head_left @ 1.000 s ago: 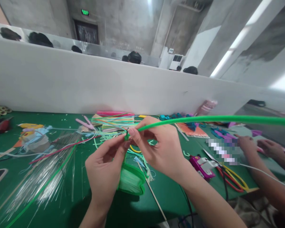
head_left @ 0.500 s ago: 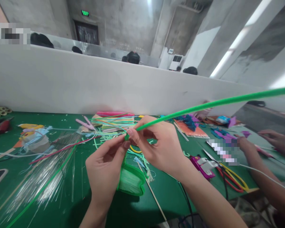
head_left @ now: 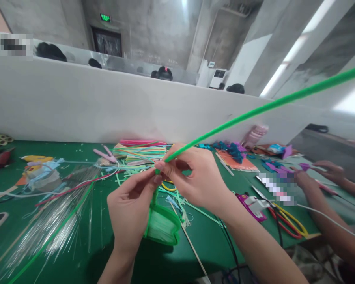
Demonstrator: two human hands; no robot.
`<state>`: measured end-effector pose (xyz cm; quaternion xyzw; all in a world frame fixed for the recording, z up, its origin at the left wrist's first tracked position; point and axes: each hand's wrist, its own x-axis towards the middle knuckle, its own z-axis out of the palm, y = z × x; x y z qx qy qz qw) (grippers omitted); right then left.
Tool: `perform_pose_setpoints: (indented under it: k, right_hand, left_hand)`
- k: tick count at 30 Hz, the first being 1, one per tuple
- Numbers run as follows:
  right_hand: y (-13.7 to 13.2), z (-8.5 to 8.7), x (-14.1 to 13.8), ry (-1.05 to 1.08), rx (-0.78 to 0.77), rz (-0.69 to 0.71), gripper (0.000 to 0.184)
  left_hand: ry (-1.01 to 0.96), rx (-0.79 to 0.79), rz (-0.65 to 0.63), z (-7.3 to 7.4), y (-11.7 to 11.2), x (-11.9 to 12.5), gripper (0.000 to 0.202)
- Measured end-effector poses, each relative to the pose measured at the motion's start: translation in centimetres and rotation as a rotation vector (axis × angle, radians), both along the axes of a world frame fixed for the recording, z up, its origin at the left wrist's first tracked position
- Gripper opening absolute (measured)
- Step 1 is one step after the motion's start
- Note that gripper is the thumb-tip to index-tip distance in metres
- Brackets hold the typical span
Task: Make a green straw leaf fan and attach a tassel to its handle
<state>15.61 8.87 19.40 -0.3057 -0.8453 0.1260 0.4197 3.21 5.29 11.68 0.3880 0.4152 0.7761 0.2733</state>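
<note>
A long green pipe cleaner (head_left: 254, 113) runs from between the pinched thumb and finger of my right hand (head_left: 198, 177) up to the right edge of the view. Close beside it, my left hand (head_left: 130, 201) pinches the green stem of a leaf-shaped piece (head_left: 164, 227). That piece has a fuzzy green rim and a pale green filling, and it hangs below my left fingers over the table. The fingertips of both hands nearly meet where the pipe cleaner reaches the stem. My fingers partly hide that joint.
On the green table (head_left: 118, 260) lie clear thin rods (head_left: 65, 221), a bundle of coloured strips (head_left: 144, 152), pink scissors (head_left: 105, 154), a yellow glue gun (head_left: 37, 159) and a purple power strip (head_left: 251, 207). A co-worker's hands (head_left: 309, 179) hold purple material at the right. A white partition (head_left: 165, 108) stands behind.
The free end of the pipe cleaner has swung upward at the right. My hands keep their pinch at almost the same spot. The co-worker's far hand has shifted slightly.
</note>
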Motion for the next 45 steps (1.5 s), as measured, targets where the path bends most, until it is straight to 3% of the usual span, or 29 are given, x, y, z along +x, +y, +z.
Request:
perform_pose_setpoints:
  k: [6,11,18,30,45]
  right_hand:
    - [0.2,0.0,0.0,0.018,0.001,0.024,0.014]
    - [0.4,0.0,0.2,-0.007,-0.002,0.023,0.016]
    - [0.3,-0.8,0.0,0.18,-0.204,-0.008,0.026]
    - [0.2,-1.9,-0.7,0.261,-0.055,-0.01,0.026]
    - [0.3,-2.2,-0.5,0.211,-0.007,-0.009,0.021]
  left_hand:
    - [-0.009,0.037,-0.006,-0.2,0.3,0.1,0.018]
    - [-0.026,0.045,-0.043,-0.2,0.2,0.0,0.017]
    - [0.019,0.014,-0.08,0.0,0.1,-0.2,0.014]
    - [-0.03,0.036,-0.064,-0.1,0.2,0.0,0.017]
    - [-0.036,0.016,-0.06,0.3,0.2,0.1,0.013]
